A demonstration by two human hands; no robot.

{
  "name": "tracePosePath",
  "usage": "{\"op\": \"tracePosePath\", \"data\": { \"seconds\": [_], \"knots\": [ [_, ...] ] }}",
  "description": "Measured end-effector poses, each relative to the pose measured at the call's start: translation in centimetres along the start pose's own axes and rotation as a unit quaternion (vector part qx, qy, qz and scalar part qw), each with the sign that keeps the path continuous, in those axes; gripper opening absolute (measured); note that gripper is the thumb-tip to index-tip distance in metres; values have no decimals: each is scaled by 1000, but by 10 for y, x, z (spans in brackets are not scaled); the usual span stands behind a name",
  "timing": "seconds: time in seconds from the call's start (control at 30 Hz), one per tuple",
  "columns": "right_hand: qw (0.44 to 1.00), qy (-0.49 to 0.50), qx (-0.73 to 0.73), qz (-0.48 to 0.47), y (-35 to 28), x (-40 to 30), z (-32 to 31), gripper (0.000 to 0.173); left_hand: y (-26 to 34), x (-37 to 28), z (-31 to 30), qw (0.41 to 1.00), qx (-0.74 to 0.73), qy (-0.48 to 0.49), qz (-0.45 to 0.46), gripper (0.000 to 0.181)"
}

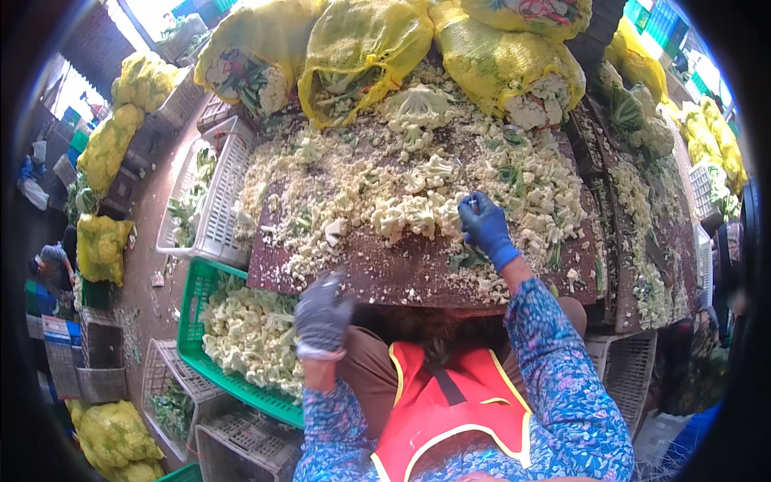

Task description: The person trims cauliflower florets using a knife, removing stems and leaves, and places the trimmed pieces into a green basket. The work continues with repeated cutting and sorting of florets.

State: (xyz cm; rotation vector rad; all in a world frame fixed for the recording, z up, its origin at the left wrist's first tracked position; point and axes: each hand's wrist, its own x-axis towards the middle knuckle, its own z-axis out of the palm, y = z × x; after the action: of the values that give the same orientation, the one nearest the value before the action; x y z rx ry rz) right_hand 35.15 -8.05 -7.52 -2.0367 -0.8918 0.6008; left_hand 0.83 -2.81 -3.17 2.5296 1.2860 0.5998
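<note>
My right hand [486, 232], in a blue glove, grips a small knife [462, 172] whose thin blade points away from me over the table. Cauliflower florets [418, 215] lie in a row just left of that hand. My left hand [325, 312], in a grey glove, is blurred by motion at the table's near edge. It is beside a green plastic crate [241, 394] heaped with cut florets [253, 340]; whether it holds anything cannot be told. A larger piece of cauliflower head [418, 107] sits farther back on the dark red tabletop [385, 274], among crumbs and leaf scraps.
Yellow mesh sacks [367, 45] of cauliflower line the table's far edge. At left, a white plastic crate [220, 187] contains leaves. Another littered work table [668, 241] adjoins on the right. Empty-looking grey crates [250, 449] stand at lower left. A person [54, 262] bends at the far left.
</note>
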Motion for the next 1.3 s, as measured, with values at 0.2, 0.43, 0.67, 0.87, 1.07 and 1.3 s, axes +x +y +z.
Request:
{"op": "tracePosePath", "data": {
  "seconds": [0.2, 0.43, 0.67, 0.87, 1.07, 1.3],
  "knots": [
    [989, -126, 51, -51, 5, -76, 42, 26, 68, 27, 79, 975, -194, -104, -11, 50],
    [983, -178, 1, -42, 5, -118, 29, 61, 54, 21, 119, 959, -250, -98, -95, 48],
    [973, -182, -91, -112, 6, -134, 23, 68, 59, 22, 113, 963, -228, -112, -91, 47],
    [954, -231, -181, -60, 4, -129, 26, 74, 65, 23, 105, 968, -198, -123, -94, 49],
    [959, -249, -112, -76, 20, -134, 36, 79, 73, 10, 87, 965, -149, -139, -167, 47],
    [960, -204, -66, -180, 51, -137, 49, 80, 67, 12, 81, 970, -150, -105, -157, 44]
  ]
}}
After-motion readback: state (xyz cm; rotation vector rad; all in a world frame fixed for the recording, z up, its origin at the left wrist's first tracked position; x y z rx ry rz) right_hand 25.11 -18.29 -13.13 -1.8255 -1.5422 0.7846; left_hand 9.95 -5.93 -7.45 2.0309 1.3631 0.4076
